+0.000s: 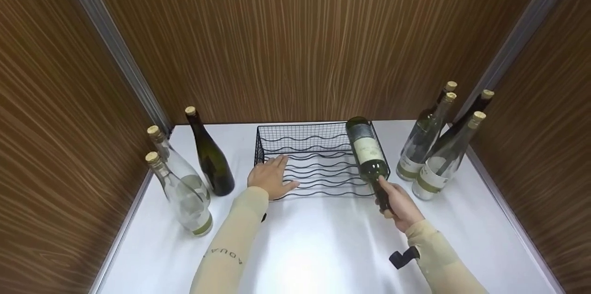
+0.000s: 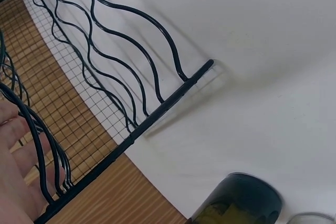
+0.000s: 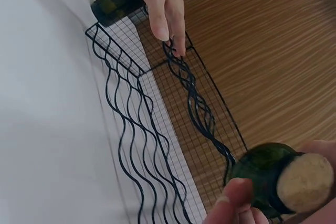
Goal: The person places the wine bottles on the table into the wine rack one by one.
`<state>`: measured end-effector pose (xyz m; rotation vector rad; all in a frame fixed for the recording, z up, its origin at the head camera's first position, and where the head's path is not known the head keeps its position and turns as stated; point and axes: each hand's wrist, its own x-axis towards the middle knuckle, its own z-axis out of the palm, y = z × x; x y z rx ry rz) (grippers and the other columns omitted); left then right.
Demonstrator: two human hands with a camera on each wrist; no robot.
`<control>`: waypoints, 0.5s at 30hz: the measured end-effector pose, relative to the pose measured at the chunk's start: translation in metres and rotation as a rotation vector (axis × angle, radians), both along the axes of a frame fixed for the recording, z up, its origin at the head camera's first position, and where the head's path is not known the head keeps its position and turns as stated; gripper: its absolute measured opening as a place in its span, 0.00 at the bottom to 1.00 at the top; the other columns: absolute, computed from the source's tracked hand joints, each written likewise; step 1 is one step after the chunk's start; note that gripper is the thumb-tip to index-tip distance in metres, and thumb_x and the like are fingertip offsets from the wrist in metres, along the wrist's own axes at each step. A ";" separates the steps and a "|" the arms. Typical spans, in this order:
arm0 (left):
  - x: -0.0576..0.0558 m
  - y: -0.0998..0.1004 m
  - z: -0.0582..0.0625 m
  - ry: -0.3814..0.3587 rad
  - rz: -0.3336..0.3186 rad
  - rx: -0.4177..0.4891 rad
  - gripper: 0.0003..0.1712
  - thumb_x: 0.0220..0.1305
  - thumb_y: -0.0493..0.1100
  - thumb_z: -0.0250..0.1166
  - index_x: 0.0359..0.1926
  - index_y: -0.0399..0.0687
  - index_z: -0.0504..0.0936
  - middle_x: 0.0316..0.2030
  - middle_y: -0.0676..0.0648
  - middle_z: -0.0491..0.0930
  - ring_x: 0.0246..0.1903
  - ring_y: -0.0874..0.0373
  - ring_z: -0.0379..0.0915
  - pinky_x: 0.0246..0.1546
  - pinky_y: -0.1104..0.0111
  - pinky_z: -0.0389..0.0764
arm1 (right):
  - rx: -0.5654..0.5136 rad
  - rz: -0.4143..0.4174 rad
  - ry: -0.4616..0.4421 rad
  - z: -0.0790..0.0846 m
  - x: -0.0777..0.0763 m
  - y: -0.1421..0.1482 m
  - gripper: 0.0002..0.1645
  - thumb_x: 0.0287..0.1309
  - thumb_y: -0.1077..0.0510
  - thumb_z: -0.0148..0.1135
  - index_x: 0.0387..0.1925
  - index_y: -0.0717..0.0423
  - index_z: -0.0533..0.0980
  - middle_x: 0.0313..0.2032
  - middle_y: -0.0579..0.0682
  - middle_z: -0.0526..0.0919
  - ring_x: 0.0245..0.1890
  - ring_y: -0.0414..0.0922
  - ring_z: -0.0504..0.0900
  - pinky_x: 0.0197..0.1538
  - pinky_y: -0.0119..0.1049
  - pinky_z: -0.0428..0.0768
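Note:
A black wire wine rack (image 1: 304, 139) with wavy rods stands on the white surface near the back panel. My left hand (image 1: 271, 178) rests on the rack's left end, fingers extended; in the left wrist view its fingers (image 2: 29, 156) show behind the wavy rods. With my right hand (image 1: 401, 205) I grip the neck of a green wine bottle (image 1: 368, 146) with a pale label. That bottle lies along the rack's right end, base toward the back and neck toward me. Its cork (image 3: 305, 183) faces the right wrist camera. Whether it bears fully on the upper rods I cannot tell.
On the left stand a dark green corked bottle (image 1: 214, 167) and two clear bottles, the nearer clear bottle (image 1: 187, 204) being closest to me. Several corked bottles, including a clear bottle (image 1: 434, 176), stand right of the rack. Wood-grain panels (image 1: 295, 45) enclose the white table (image 1: 295, 243).

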<state>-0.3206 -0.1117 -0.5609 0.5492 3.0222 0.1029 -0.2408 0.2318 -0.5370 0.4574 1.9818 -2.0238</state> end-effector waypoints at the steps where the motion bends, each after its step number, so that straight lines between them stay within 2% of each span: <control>1: 0.000 -0.001 0.001 0.009 -0.002 0.002 0.54 0.52 0.79 0.38 0.70 0.50 0.51 0.68 0.48 0.51 0.65 0.50 0.50 0.60 0.52 0.57 | 0.023 -0.012 0.017 0.002 0.001 0.004 0.42 0.57 0.32 0.49 0.55 0.63 0.57 0.38 0.56 0.69 0.22 0.39 0.70 0.21 0.28 0.68; 3: -0.001 -0.002 0.002 0.028 -0.010 0.008 0.53 0.53 0.78 0.40 0.69 0.49 0.52 0.68 0.47 0.53 0.64 0.49 0.51 0.60 0.52 0.58 | 0.085 -0.047 0.045 0.006 0.003 0.014 0.45 0.58 0.32 0.48 0.59 0.64 0.54 0.45 0.59 0.66 0.32 0.42 0.73 0.31 0.31 0.73; 5: -0.001 -0.003 0.003 0.050 -0.022 0.031 0.52 0.53 0.78 0.42 0.69 0.50 0.55 0.67 0.47 0.54 0.64 0.49 0.53 0.60 0.52 0.59 | 0.154 -0.093 0.068 0.009 0.005 0.028 0.45 0.59 0.34 0.48 0.61 0.65 0.53 0.50 0.59 0.63 0.41 0.45 0.72 0.40 0.35 0.73; 10: 0.005 -0.006 0.011 0.128 -0.074 0.160 0.45 0.56 0.72 0.49 0.66 0.49 0.62 0.65 0.45 0.57 0.64 0.48 0.53 0.61 0.52 0.55 | 0.312 -0.224 0.124 0.012 0.007 0.071 0.43 0.60 0.38 0.50 0.60 0.67 0.54 0.49 0.57 0.64 0.44 0.46 0.68 0.43 0.35 0.71; 15: 0.026 -0.010 0.015 0.225 -0.109 0.299 0.33 0.61 0.62 0.53 0.59 0.47 0.70 0.63 0.43 0.61 0.62 0.47 0.54 0.62 0.52 0.54 | 0.472 -0.398 0.172 0.005 0.004 0.108 0.47 0.55 0.38 0.56 0.61 0.67 0.51 0.51 0.59 0.62 0.47 0.49 0.64 0.45 0.37 0.68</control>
